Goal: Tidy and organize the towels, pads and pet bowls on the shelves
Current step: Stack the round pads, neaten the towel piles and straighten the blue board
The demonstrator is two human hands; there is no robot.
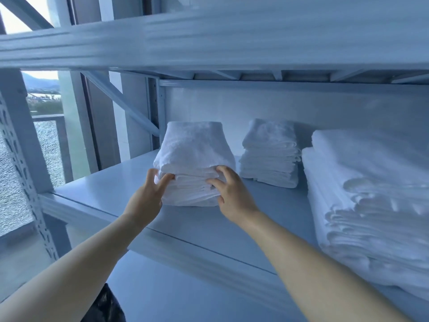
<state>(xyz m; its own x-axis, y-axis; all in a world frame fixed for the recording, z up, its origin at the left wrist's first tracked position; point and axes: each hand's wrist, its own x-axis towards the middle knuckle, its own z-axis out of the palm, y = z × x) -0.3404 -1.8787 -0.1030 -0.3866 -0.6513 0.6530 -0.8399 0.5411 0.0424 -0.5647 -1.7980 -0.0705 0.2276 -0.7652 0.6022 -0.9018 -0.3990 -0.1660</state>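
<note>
The step in hand looks like squaring up the left towel stack (195, 154), which sits at the left end of the shelf (104, 196), back from its front edge; the left hand (151, 189) curls round the stack's near left corner, thumb on the front folds, gripping it; the right hand (229, 191) lies against the front right with fingers spread and only lightly bent, pressing rather than holding; the next move probably calls for an even push or lift from both sides, so the soft layers do not slide apart, and for lining the stack up with the middle towel stack (270, 154), which stands near it on the right but apart; a larger right pile (371, 194) is cut off by the frame and blurred, so its layers cannot be counted; no pads or pet bowls show; the fingertips on the far side of the stack are hidden, and whether any reach under it cannot be told.
</note>
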